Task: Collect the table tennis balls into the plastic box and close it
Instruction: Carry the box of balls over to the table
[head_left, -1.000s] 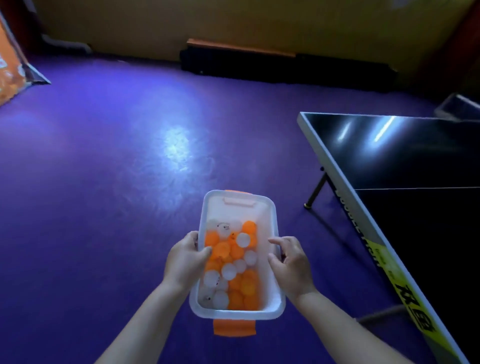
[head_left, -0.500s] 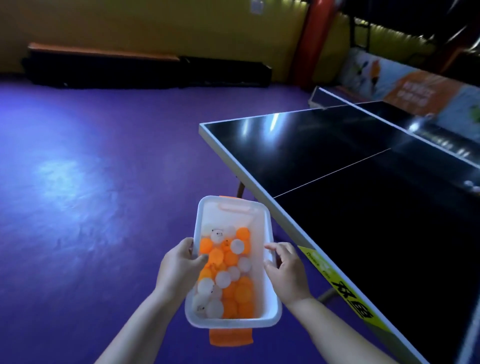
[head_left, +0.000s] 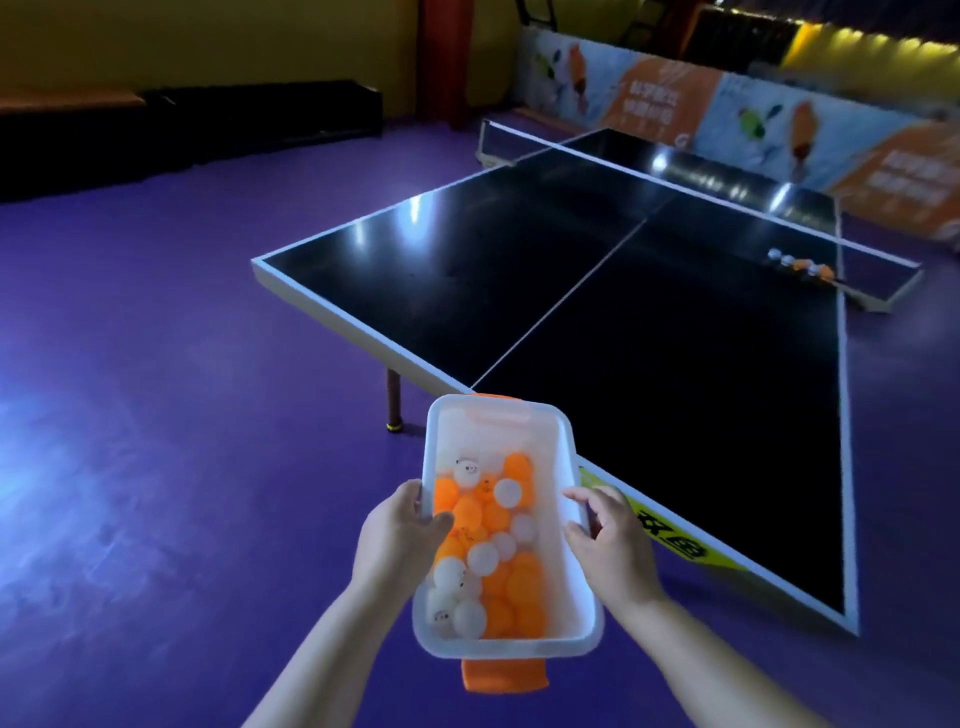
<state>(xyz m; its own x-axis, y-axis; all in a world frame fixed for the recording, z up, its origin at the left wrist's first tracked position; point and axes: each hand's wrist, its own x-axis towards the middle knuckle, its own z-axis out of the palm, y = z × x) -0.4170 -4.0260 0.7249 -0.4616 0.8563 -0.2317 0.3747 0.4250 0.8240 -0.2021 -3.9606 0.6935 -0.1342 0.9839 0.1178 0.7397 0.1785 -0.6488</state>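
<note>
I hold a translucent white plastic box with an orange clasp at each end in front of me, over the near corner of the table tennis table. It has no lid on and holds several orange and white balls. My left hand grips its left rim, thumb inside. My right hand holds its right side. A small cluster of white and orange balls lies on the table by the net at the far right.
The black table tennis table with white edge lines fills the right half, its leg standing on the purple floor. The net crosses the far end. Printed barrier boards line the back right; a dark bench runs along the yellow wall.
The view has swung right and up, so the whole table, the net and the balls by it come into sight. The box now overlaps the table's near edge. Both hands keep their hold.
</note>
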